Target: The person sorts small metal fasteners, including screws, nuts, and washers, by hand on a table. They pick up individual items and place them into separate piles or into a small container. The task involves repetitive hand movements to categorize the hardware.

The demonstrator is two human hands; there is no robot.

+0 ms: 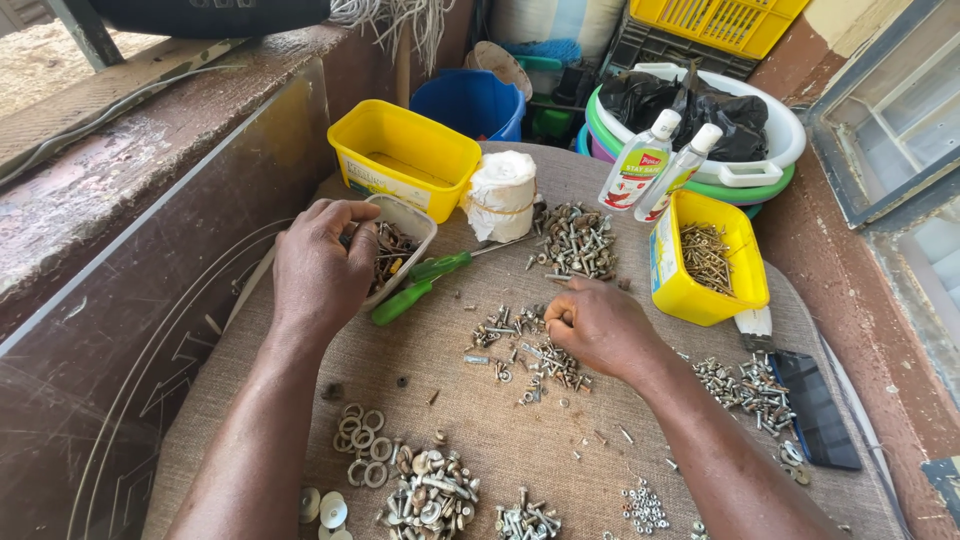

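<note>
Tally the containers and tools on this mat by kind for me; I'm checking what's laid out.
Yellow tubs: 2
White tray: 1
Clear bottles: 2
Green-handled screwdrivers: 2
Phone: 1
Total: 8

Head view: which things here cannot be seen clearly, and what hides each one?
- Left hand: its fingers dip into the white tub, so any grasp is hidden.
- Right hand: curled fingers cover whatever it pinches from the screw pile.
- Black bag in the basins: contents hidden.
- Washers at the bottom edge: cut off.
- Small nuts: too small to tell types.
</note>
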